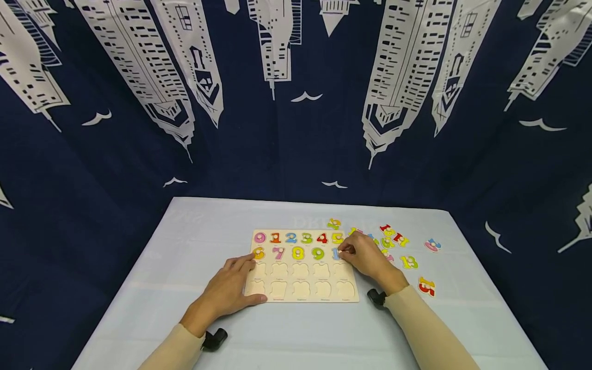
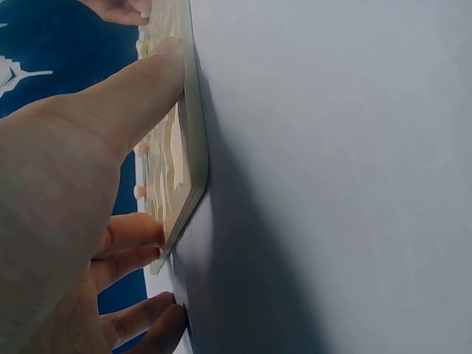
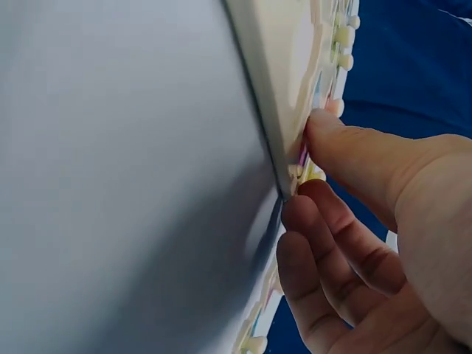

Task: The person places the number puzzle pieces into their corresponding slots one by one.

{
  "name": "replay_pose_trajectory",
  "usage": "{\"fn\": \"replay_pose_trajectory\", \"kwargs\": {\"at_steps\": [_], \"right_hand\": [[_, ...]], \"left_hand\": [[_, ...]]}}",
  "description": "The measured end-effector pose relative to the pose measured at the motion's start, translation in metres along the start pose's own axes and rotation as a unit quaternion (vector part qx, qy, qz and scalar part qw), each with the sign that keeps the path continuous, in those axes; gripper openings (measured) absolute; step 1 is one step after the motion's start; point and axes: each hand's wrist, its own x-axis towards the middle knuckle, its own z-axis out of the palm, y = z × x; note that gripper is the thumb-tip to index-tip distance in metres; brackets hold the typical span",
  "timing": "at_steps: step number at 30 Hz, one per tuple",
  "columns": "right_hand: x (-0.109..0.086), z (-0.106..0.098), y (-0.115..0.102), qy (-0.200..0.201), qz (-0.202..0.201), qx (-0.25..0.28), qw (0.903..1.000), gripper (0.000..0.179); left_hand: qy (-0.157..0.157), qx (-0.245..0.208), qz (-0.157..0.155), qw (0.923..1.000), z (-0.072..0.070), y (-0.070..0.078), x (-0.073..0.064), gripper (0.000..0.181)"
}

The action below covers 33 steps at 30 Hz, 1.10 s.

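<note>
A pale wooden number puzzle board [image 1: 289,292] lies flat on the table. Coloured number pieces from 0 to 9 fill its upper rows, including the green 9 [image 1: 317,253]. My left hand [image 1: 226,290] rests on the board's left side, fingers spread along the edge and thumb on the near-left part; the thumb [image 2: 140,92] also lies over the board in the left wrist view. At the right end of the second row, my right hand [image 1: 367,258] pinches a blue number piece [image 1: 335,254] at the board's surface. The fingertips hide part of that piece.
Loose number pieces lie right of the board, among them a yellow-green 13 [image 1: 409,262], a red-and-yellow 15 [image 1: 426,287] and a blue-and-pink piece [image 1: 432,245]. Another yellow piece [image 1: 333,224] sits behind the board. The white table [image 1: 185,231] meets a dark blue printed cloth [image 1: 277,154].
</note>
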Motion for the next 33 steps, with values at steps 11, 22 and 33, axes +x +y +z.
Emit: {"fn": "replay_pose_trajectory", "kwargs": {"at_steps": [11,22,33], "right_hand": [[-0.013,-0.024,0.033,0.035,0.028,0.004,0.999,0.019],[-0.028,-0.076,0.098,0.075,0.114,-0.027,0.9903,0.033],[-0.033,-0.086,0.127,0.045,0.162,-0.027,0.9853,0.022]], "left_hand": [[0.002,-0.004,0.004,1.0,0.001,0.0,0.0,0.097],[0.0,0.0,0.001,1.0,0.0,0.0,0.003,0.095],[-0.001,0.0,0.0,1.0,0.002,-0.004,0.004,0.095]]}}
